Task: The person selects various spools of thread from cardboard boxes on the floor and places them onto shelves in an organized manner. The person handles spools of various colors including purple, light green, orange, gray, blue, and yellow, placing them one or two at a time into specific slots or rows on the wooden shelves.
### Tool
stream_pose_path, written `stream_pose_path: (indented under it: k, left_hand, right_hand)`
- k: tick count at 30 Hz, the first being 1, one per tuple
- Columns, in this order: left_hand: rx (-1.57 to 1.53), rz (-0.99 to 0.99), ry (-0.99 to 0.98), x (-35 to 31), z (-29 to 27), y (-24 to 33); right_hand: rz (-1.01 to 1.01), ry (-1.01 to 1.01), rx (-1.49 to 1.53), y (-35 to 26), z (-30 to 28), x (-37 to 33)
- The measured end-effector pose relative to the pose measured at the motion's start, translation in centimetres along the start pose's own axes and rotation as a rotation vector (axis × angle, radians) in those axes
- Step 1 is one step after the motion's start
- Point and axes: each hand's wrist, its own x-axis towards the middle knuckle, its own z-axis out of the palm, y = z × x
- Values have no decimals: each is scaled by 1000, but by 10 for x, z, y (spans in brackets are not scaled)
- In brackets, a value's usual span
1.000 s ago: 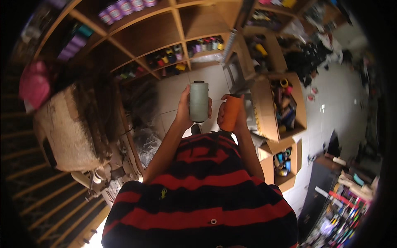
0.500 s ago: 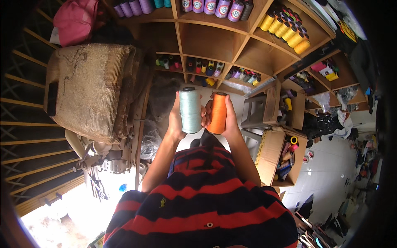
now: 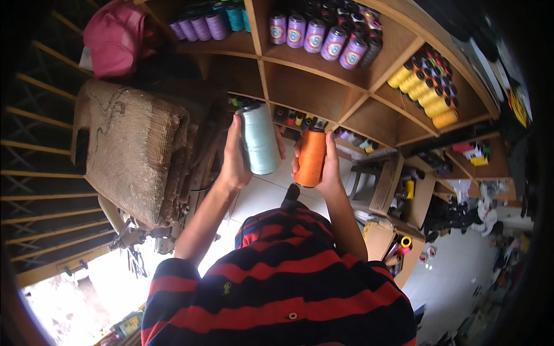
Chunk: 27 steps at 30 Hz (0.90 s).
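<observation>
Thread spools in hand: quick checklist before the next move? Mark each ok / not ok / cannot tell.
1. Left grip on pale blue spool: ok, held from both sides.
2. Right grip on orange spool: ok, held from both sides.
3. Spools apart: ok, gap visible between them.
4. Spools parallel: not ok, tops splay apart in the picture.
5. Loose thread ends secured: cannot tell, too small to see.

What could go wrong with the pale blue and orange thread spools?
The tall, pale blue thread spool tilts in the left hand, so it might slip onto the white tiled floor. The cylindrical orange thread spool is held only by the right hand; a loosened grip could drop it.
</observation>
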Motion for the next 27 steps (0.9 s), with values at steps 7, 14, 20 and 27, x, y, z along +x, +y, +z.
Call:
stream_pose_path:
  k: [7,14,20,27]
  left_hand:
    - [82,34,234,36,16,63]
    - [143,105,192,76,-20,112]
    - [248,94,264,129,-72,145]
    - [692,232,254,184,-138,166]
  right_hand:
    - [79,-134,-31,-29,28,63]
    - [55,-228,-60,-42,62,118]
    - [-165,-122,-237,-32,91,164]
    - [-407,68,-568,-14,109,215]
